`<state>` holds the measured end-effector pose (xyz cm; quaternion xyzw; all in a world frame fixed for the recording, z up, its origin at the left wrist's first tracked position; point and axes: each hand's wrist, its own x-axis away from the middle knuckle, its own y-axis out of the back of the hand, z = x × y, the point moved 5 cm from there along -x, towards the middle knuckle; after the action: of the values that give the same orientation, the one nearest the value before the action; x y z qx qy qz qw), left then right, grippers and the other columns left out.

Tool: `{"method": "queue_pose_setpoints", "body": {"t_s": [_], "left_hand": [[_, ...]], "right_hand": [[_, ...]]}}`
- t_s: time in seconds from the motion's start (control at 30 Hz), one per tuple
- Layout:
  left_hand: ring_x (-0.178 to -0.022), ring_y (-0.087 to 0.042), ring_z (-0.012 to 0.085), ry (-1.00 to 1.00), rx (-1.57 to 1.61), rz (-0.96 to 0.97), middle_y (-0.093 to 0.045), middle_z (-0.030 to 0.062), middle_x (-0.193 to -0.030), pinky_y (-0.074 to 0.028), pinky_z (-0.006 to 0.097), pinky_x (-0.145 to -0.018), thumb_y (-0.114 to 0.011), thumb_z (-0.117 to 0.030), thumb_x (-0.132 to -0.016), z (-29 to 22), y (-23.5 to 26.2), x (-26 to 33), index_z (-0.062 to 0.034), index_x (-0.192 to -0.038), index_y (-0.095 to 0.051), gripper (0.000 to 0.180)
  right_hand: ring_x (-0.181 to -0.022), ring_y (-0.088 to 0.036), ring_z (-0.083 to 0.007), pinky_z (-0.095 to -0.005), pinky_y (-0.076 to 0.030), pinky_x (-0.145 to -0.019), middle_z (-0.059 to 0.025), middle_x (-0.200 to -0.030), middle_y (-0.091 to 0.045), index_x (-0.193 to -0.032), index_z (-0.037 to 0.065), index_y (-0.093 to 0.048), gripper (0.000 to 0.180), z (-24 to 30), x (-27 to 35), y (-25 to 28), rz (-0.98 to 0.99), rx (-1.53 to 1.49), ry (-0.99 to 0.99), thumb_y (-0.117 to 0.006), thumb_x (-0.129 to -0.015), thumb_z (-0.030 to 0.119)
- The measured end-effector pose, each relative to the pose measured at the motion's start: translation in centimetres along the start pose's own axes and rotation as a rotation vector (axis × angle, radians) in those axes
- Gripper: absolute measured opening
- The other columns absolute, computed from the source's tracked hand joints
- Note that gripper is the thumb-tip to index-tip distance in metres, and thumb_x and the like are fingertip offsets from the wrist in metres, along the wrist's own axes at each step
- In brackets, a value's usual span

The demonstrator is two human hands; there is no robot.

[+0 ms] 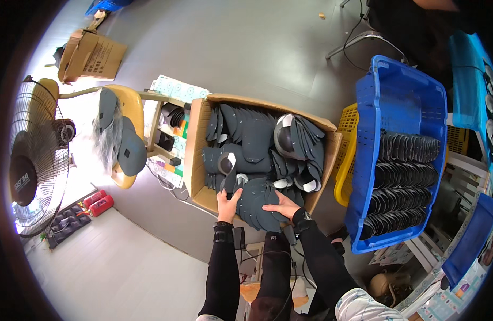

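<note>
Over the near edge of a cardboard box (194, 160) I hold a fanned stack of dark grey insoles (259, 200) with small light dots. My right hand (281, 206) grips its right side, thumb on top and the other fingers partly hidden. At the left edge of the stack, my left hand (228, 205) is closed on an insole (231, 181) that stands up between thumb and fingers. Many more dark insoles (256, 140) fill the box, some in overlapping rows. A few show black curved ends with white patches, like the bundle (285, 140) at the right.
To the right, a blue crate (366, 160) holds several rows of insoles beside a yellow basket (347, 155). On the left stand a fan (38, 160) and a yellow chair (130, 107) bearing bagged grey pieces. Cables (190, 203) run near the box. Another person (402, 27) sits far right.
</note>
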<state>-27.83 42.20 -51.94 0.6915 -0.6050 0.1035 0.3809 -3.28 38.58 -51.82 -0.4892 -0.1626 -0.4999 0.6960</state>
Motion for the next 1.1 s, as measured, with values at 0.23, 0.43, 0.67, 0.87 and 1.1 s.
{"method": "queue_pose_setpoints", "body": {"t_s": [0.23, 0.43, 0.67, 0.87, 1.1], "left_hand": [[-0.129, -0.049, 0.0240, -0.036, 0.006, 0.265, -0.052, 0.0115, -0.135, -0.039, 0.035, -0.110, -0.080, -0.023, -0.088, -3.1, 0.0, 3.6, -0.0055, -0.137, -0.059, 0.057], [-0.137, -0.045, 0.0280, -0.100, 0.111, 0.358, -0.050, 0.0131, -0.140, -0.033, 0.039, -0.117, -0.086, -0.020, -0.078, -10.1, -2.0, 12.6, -0.0103, -0.147, -0.053, 0.077], [-0.133, -0.046, 0.0272, -0.417, 0.064, 0.332, -0.041, 0.0111, -0.138, -0.049, 0.041, -0.104, -0.091, -0.013, -0.070, -27.7, -5.2, 32.7, -0.0106, -0.146, -0.050, 0.086], [-0.127, -0.049, 0.0279, -0.755, -0.009, 0.573, -0.040, 0.0126, -0.137, -0.046, 0.038, -0.104, -0.086, -0.017, -0.073, -43.0, -14.1, 55.4, -0.0050, -0.150, -0.044, 0.089], [-0.122, -0.054, 0.0214, -1.082, -0.137, 0.751, -0.052, 0.0145, -0.141, -0.046, 0.032, -0.103, -0.064, 0.002, -0.091, -50.3, -26.4, 82.0, -0.0018, -0.157, -0.034, 0.073]], "right_hand": [[-0.124, -0.056, -0.0172, -0.0327, -0.045, -0.107, -0.0082, -0.137, -0.059, -0.147, 0.001, -0.044, 0.079, -0.2, 4.0, -0.2, 0.033, 0.042, -0.064, -0.086, -0.083, 0.021], [-0.126, -0.054, -0.0157, -0.0322, -0.043, -0.108, -0.0071, -0.138, -0.058, -0.152, 0.001, -0.039, 0.086, 3.0, 13.7, 0.9, 0.039, 0.099, 0.054, -0.086, -0.083, 0.020], [-0.131, -0.050, -0.0186, -0.0342, -0.038, -0.114, -0.0097, -0.141, -0.054, -0.150, -0.001, -0.037, 0.097, 11.0, 36.5, 2.3, 0.070, 0.292, 0.494, -0.091, -0.073, 0.021], [-0.142, -0.040, -0.0213, -0.0366, -0.030, -0.120, -0.0120, -0.154, -0.042, -0.157, -0.001, -0.027, 0.111, 12.6, 62.7, 6.3, 0.008, 0.028, 0.695, -0.091, -0.075, 0.035], [-0.136, -0.048, -0.0224, -0.0376, -0.036, -0.116, -0.0121, -0.149, -0.050, -0.157, -0.001, -0.028, 0.106, 1.5, 88.4, 11.9, -0.094, -0.287, 1.158, -0.088, -0.076, 0.033]]}}
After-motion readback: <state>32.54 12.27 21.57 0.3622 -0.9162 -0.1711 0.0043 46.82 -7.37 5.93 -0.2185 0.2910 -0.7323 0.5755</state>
